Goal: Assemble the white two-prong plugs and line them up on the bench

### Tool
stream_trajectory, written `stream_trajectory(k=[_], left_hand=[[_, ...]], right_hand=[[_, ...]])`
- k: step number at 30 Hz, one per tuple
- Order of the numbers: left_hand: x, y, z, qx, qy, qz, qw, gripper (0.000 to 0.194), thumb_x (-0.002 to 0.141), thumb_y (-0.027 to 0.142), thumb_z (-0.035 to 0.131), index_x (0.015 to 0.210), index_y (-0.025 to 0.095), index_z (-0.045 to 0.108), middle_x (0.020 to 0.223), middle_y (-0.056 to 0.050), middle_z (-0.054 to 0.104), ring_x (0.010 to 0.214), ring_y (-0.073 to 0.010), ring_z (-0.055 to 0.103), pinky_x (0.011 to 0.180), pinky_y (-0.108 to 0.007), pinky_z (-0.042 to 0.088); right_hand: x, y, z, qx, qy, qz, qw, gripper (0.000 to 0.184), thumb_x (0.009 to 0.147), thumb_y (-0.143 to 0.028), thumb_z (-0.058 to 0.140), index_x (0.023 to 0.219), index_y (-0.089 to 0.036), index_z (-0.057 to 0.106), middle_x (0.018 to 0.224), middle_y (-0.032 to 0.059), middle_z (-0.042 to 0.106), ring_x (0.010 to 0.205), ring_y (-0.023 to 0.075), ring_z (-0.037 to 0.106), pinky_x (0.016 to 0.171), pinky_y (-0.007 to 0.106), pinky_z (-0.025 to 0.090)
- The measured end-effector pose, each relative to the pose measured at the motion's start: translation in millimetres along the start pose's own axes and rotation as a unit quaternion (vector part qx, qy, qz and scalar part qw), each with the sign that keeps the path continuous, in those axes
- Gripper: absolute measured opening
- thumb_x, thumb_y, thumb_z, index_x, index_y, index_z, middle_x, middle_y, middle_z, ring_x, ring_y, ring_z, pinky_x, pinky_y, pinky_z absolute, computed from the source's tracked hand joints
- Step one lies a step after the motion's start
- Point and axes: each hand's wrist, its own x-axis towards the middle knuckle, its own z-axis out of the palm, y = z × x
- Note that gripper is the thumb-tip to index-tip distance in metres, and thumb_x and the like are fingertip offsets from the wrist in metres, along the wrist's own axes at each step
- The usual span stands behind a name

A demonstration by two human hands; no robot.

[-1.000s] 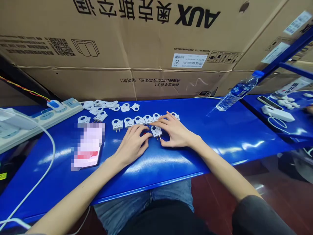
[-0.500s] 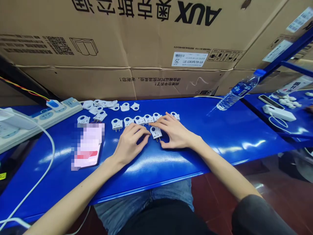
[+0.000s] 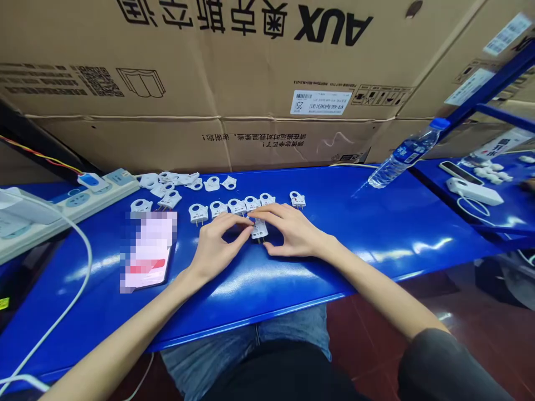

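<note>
Both my hands meet over one white plug (image 3: 259,229) on the blue table (image 3: 376,223). My left hand (image 3: 217,245) has its fingers curled, the fingertips touching the plug's left side. My right hand (image 3: 288,231) covers the plug from the right, index finger stretched over its top. Just behind lies a row of several white plugs (image 3: 234,207), and a single plug (image 3: 297,200) sits apart to the right. More loose white plug parts (image 3: 179,181) lie in a heap at the back left.
A phone (image 3: 148,253) lies left of my hands. A white power strip (image 3: 62,209) with a cable runs along the far left. A plastic water bottle (image 3: 403,153) stands at the back right. Large cardboard boxes (image 3: 251,83) wall off the table's back edge.
Both hands have drawn closer together around the plug and pulled it slightly toward me. My right hand slid left, uncovering the single plug on the right.
</note>
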Motion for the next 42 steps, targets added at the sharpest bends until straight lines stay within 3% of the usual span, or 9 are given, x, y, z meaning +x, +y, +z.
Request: stream_trajectory(k=[5,13,27,33,42], left_hand=[[0.9,2.2,-0.8,-0.030,0.003,-0.030,0.999,0.011,0.094,0.031,0.068,0.097,0.023,0.074,0.092,-0.002,0.074,0.086,-0.0189,0.066,0.082,-0.036,0.053],[1.8,0.6,0.8,-0.023,0.025,-0.019,0.999,0.013,0.094,0.034,0.067,0.097,0.024,0.076,0.099,-0.004,0.068,0.088,-0.0176,0.063,0.077,-0.033,0.054],[1.2,-0.1,0.3,-0.030,0.059,-0.032,0.997,0.013,0.093,0.034,0.069,0.094,0.023,0.075,0.094,-0.003,0.069,0.081,-0.0165,0.061,0.072,-0.033,0.051],[1.6,2.5,0.9,-0.038,0.047,-0.027,0.998,0.010,0.092,0.031,0.069,0.094,0.023,0.074,0.094,-0.003,0.068,0.080,-0.0161,0.060,0.069,-0.032,0.050],[0.8,3.7,1.0,-0.119,0.015,-0.096,0.988,0.012,0.090,0.031,0.071,0.098,0.022,0.067,0.096,-0.001,0.066,0.084,-0.0151,0.061,0.075,-0.030,0.052]], right_hand=[[-0.6,1.8,2.9,0.004,0.020,0.002,1.000,0.046,0.086,-0.023,0.066,0.131,-0.024,0.055,0.144,0.0102,0.060,0.133,0.0278,0.056,0.105,0.045,0.050],[0.3,1.4,1.4,0.014,0.059,-0.006,0.998,0.030,0.086,-0.026,0.067,0.115,-0.024,0.059,0.142,0.0104,0.061,0.131,0.0271,0.058,0.107,0.046,0.050],[-0.7,1.1,3.0,-0.014,0.074,-0.013,0.997,0.026,0.087,-0.030,0.066,0.112,-0.026,0.061,0.142,0.0094,0.062,0.128,0.0279,0.059,0.105,0.048,0.052],[-1.4,1.7,3.9,-0.017,0.082,-0.023,0.996,0.025,0.089,-0.030,0.066,0.113,-0.026,0.061,0.142,0.0090,0.062,0.128,0.0270,0.060,0.104,0.047,0.053],[-1.4,3.8,6.6,-0.020,0.096,-0.048,0.994,0.025,0.089,-0.030,0.066,0.113,-0.025,0.061,0.141,0.0108,0.063,0.125,0.0274,0.061,0.103,0.047,0.053]])
